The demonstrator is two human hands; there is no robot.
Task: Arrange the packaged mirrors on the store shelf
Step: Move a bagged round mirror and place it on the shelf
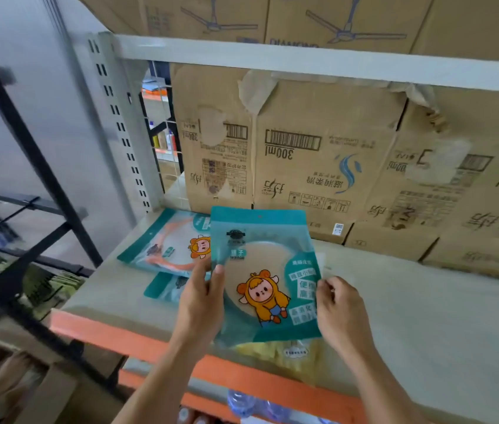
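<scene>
Left hand (pixel 200 304) and right hand (pixel 341 313): my fingers were curled on the two side edges of one teal packaged mirror (pixel 266 270), left thumb pressed on its front. Held pack: upright, slightly tilted, above the front of the shelf (pixel 410 316). Orange-framed mirror pack (pixel 165 243): flat at the shelf's left, overlapping another pack (pixel 164 287) nearer me. Cardboard boxes (pixel 318 148): along the back.
</scene>
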